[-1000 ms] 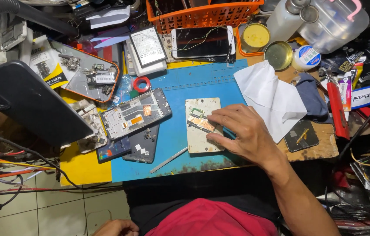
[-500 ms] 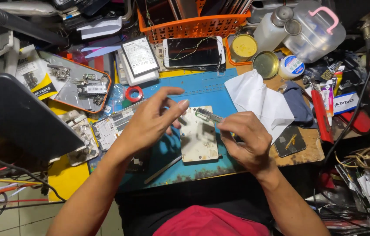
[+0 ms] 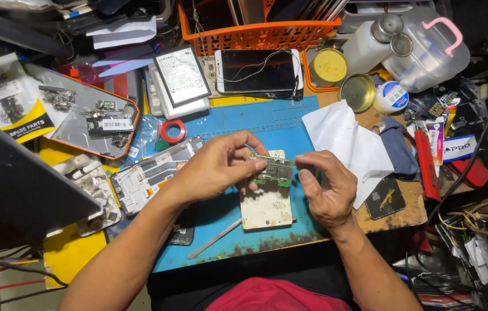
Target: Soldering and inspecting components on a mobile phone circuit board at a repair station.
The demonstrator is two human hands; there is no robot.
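Phone-repair workbench: dismantled phones [image 3: 154, 173], circuit board [image 3: 272, 171]

Two hands [image 3: 221, 167] [image 3: 327, 190], one circuit board [image 3: 272, 170], two round tins [image 3: 328, 67] [image 3: 357, 92], one orange basket [image 3: 255, 35]

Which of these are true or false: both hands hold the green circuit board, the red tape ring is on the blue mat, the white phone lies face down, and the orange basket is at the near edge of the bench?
1. Both hands, left hand and right hand, hold the green circuit board. True.
2. The red tape ring lies on the blue mat. True.
3. The white phone lies face down. False: its dark screen faces up.
4. The orange basket is at the near edge. False: it stands at the far side, behind the phone.
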